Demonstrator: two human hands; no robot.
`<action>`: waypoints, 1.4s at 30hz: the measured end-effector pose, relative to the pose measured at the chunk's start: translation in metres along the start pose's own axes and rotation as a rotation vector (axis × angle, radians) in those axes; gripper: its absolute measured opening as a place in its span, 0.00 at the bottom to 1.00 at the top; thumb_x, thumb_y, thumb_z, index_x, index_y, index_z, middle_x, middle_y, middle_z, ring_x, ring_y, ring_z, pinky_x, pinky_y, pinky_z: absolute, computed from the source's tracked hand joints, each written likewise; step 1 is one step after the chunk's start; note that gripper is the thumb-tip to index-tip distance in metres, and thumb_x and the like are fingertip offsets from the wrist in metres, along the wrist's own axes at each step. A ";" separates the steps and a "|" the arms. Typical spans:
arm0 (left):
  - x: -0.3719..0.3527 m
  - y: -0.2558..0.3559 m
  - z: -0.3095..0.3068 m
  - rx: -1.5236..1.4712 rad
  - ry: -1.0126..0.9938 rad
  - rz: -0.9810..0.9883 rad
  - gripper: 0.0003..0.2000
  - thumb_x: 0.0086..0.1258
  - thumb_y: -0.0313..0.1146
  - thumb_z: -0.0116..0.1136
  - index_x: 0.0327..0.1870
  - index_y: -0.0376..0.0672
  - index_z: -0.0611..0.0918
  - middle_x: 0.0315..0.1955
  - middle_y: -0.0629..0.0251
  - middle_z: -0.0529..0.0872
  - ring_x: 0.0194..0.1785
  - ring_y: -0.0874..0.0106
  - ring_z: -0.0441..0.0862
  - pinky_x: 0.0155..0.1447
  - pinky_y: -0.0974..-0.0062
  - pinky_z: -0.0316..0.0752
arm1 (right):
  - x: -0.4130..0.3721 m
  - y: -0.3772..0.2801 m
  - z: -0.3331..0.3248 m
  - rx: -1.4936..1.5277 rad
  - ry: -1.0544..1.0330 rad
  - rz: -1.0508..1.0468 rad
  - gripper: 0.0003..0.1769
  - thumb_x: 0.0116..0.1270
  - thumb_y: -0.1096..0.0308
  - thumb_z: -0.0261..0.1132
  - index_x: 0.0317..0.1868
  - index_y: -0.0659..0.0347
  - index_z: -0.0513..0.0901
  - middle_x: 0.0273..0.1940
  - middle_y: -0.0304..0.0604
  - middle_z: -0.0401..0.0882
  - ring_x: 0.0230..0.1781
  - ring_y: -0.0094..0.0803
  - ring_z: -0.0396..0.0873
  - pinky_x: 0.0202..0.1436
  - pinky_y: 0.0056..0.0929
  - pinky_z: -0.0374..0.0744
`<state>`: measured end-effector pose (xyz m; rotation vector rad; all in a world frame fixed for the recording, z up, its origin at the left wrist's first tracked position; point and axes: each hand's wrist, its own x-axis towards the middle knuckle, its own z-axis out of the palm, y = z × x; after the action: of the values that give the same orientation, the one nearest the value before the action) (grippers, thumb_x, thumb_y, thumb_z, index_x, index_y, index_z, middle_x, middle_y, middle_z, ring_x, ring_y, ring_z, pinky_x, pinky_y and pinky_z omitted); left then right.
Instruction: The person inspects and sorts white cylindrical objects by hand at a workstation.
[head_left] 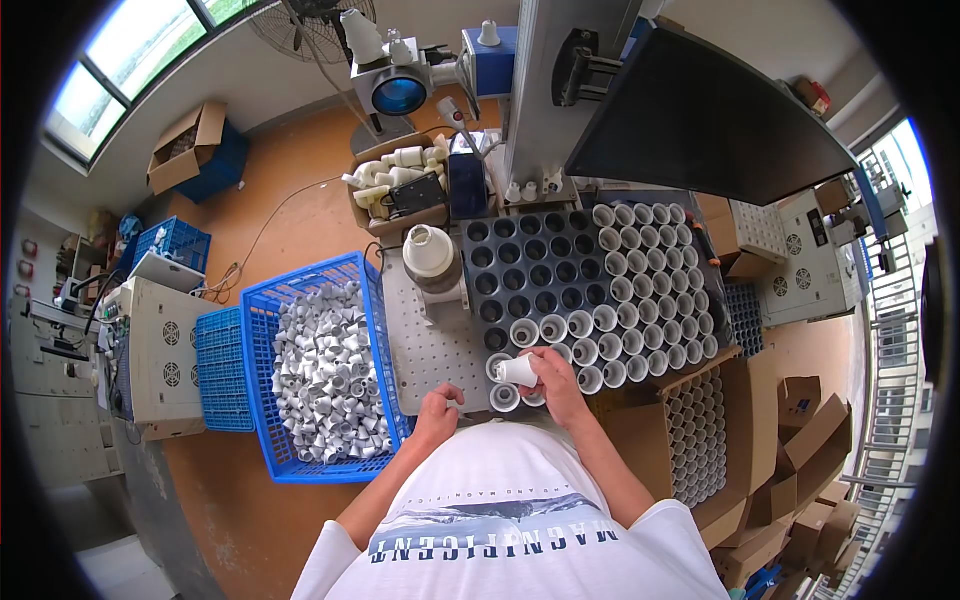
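My right hand (555, 385) is closed on a white plastic lamp-cup-shaped part (517, 371), which lies tilted sideways over the near left corner of the black tray (541, 250). White cups (643, 312) of the same sort stand mouth up in the tray's right columns and near rows; dark holes show at its far left. My left hand (437, 415) is curled closed at the near edge of the perforated metal plate (425, 350), with nothing visible in it. On that plate stands a fixture carrying a larger white cup-shaped piece (430, 252).
Left of the plate, a blue plastic basket (375, 330) holds many loose white parts. A laser-type head (400, 92) and a monitor (710, 120) overhang the far side. Behind the plate sits a cardboard box (362, 212) of fittings. An open carton (745, 430) of cups stands at right.
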<state>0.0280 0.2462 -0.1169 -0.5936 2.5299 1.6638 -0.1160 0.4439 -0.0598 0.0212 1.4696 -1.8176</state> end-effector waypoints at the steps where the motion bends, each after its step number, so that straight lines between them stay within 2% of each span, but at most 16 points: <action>1: 0.000 0.000 0.000 0.000 -0.002 -0.002 0.12 0.47 0.16 0.45 0.32 0.32 0.80 0.37 0.44 0.85 0.49 0.50 0.82 0.56 0.62 0.75 | 0.000 0.000 0.000 0.003 -0.001 0.000 0.18 0.72 0.57 0.57 0.52 0.61 0.77 0.44 0.38 0.77 0.42 0.24 0.78 0.39 0.24 0.82; 14: 0.001 0.001 0.000 0.029 -0.021 0.001 0.12 0.47 0.17 0.45 0.31 0.32 0.80 0.36 0.46 0.85 0.47 0.50 0.82 0.55 0.62 0.75 | -0.003 0.001 -0.002 -0.016 -0.005 0.005 0.18 0.72 0.57 0.56 0.53 0.61 0.77 0.44 0.38 0.77 0.43 0.24 0.78 0.40 0.25 0.83; 20: 0.007 -0.010 -0.001 -0.018 0.017 0.039 0.14 0.48 0.17 0.44 0.34 0.34 0.80 0.36 0.47 0.84 0.48 0.52 0.81 0.57 0.64 0.73 | -0.002 0.002 -0.003 0.001 0.001 0.013 0.17 0.72 0.59 0.57 0.53 0.61 0.77 0.45 0.39 0.76 0.43 0.25 0.78 0.41 0.26 0.83; 22: 0.023 -0.004 -0.017 -0.022 0.236 0.103 0.16 0.45 0.18 0.38 0.33 0.33 0.79 0.29 0.56 0.82 0.42 0.64 0.80 0.56 0.70 0.72 | 0.001 0.004 -0.005 0.012 0.010 0.013 0.17 0.70 0.61 0.59 0.53 0.62 0.76 0.45 0.40 0.75 0.42 0.25 0.78 0.41 0.27 0.83; 24: 0.057 0.012 -0.049 -0.080 0.522 0.191 0.17 0.47 0.20 0.36 0.34 0.33 0.80 0.31 0.60 0.82 0.43 0.68 0.79 0.56 0.70 0.71 | 0.003 0.003 -0.011 0.031 0.021 -0.032 0.17 0.67 0.64 0.61 0.53 0.63 0.74 0.44 0.42 0.75 0.42 0.27 0.78 0.42 0.29 0.84; 25: 0.076 0.025 -0.073 -0.171 0.572 0.268 0.19 0.47 0.17 0.37 0.38 0.33 0.80 0.36 0.57 0.83 0.47 0.63 0.79 0.59 0.68 0.70 | 0.005 0.000 -0.012 0.035 0.024 -0.055 0.18 0.65 0.66 0.63 0.53 0.63 0.73 0.44 0.43 0.74 0.42 0.28 0.78 0.42 0.30 0.84; 28: 0.125 0.100 -0.123 -0.143 0.666 0.400 0.24 0.44 0.16 0.37 0.44 0.33 0.79 0.42 0.56 0.84 0.50 0.61 0.77 0.61 0.71 0.68 | 0.014 -0.021 -0.016 0.143 0.041 -0.132 0.19 0.60 0.70 0.66 0.49 0.63 0.69 0.42 0.45 0.74 0.42 0.30 0.79 0.46 0.30 0.82; 30: 0.156 0.143 -0.122 -0.290 0.741 0.582 0.18 0.45 0.18 0.39 0.35 0.32 0.82 0.33 0.57 0.85 0.40 0.63 0.80 0.52 0.74 0.72 | 0.034 -0.040 -0.016 0.027 0.019 -0.227 0.17 0.58 0.73 0.66 0.44 0.62 0.67 0.42 0.45 0.75 0.44 0.31 0.80 0.48 0.29 0.80; 33: 0.171 0.169 -0.120 -0.137 0.285 0.412 0.12 0.44 0.21 0.39 0.21 0.32 0.81 0.19 0.61 0.82 0.28 0.68 0.78 0.39 0.75 0.73 | 0.069 -0.083 0.022 -0.024 -0.015 -0.452 0.16 0.58 0.75 0.67 0.38 0.60 0.65 0.44 0.45 0.77 0.50 0.31 0.80 0.51 0.27 0.77; 36: 0.155 0.182 -0.137 -0.352 0.512 0.578 0.10 0.44 0.23 0.39 0.13 0.33 0.77 0.10 0.65 0.76 0.20 0.73 0.74 0.31 0.76 0.70 | 0.090 -0.120 0.093 -0.066 -0.070 -0.693 0.17 0.60 0.77 0.70 0.34 0.61 0.66 0.52 0.50 0.78 0.50 0.25 0.78 0.54 0.23 0.74; 37: 0.142 0.174 -0.153 -0.341 0.556 0.573 0.12 0.45 0.25 0.36 0.14 0.33 0.77 0.17 0.64 0.79 0.23 0.75 0.74 0.34 0.80 0.70 | 0.099 -0.120 0.106 -0.102 -0.106 -0.719 0.18 0.59 0.76 0.71 0.34 0.61 0.66 0.56 0.54 0.78 0.51 0.28 0.78 0.56 0.24 0.74; 38: 0.125 0.166 -0.170 -0.359 0.637 0.572 0.12 0.43 0.24 0.38 0.15 0.33 0.78 0.16 0.62 0.80 0.23 0.73 0.76 0.33 0.80 0.71 | 0.111 -0.114 0.117 -0.176 -0.122 -0.793 0.18 0.60 0.75 0.72 0.33 0.61 0.66 0.57 0.56 0.77 0.52 0.30 0.78 0.56 0.26 0.74; 39: 0.110 0.145 -0.186 -0.391 0.703 0.492 0.12 0.43 0.24 0.37 0.15 0.33 0.77 0.18 0.62 0.81 0.24 0.72 0.77 0.35 0.80 0.72 | 0.121 -0.106 0.122 -0.251 -0.138 -0.866 0.18 0.60 0.75 0.72 0.33 0.61 0.67 0.59 0.57 0.77 0.53 0.32 0.78 0.57 0.27 0.74; 41: 0.074 0.103 -0.218 -0.216 0.876 0.381 0.11 0.44 0.24 0.37 0.15 0.33 0.76 0.19 0.62 0.81 0.26 0.72 0.77 0.37 0.81 0.72 | 0.129 -0.093 0.121 -0.425 -0.093 -0.931 0.18 0.60 0.73 0.72 0.32 0.61 0.67 0.60 0.57 0.77 0.53 0.34 0.78 0.57 0.28 0.74; 42: 0.061 0.057 -0.233 -0.184 0.935 0.346 0.11 0.44 0.24 0.38 0.15 0.32 0.76 0.19 0.61 0.81 0.27 0.72 0.77 0.39 0.81 0.72 | 0.132 -0.089 0.122 -0.515 -0.072 -0.960 0.18 0.60 0.73 0.72 0.32 0.61 0.67 0.60 0.56 0.77 0.53 0.35 0.78 0.57 0.29 0.74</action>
<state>-0.0105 0.0397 0.0146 -1.2595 3.2509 2.1046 -0.2048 0.2717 -0.0080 -1.1633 2.0353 -2.0011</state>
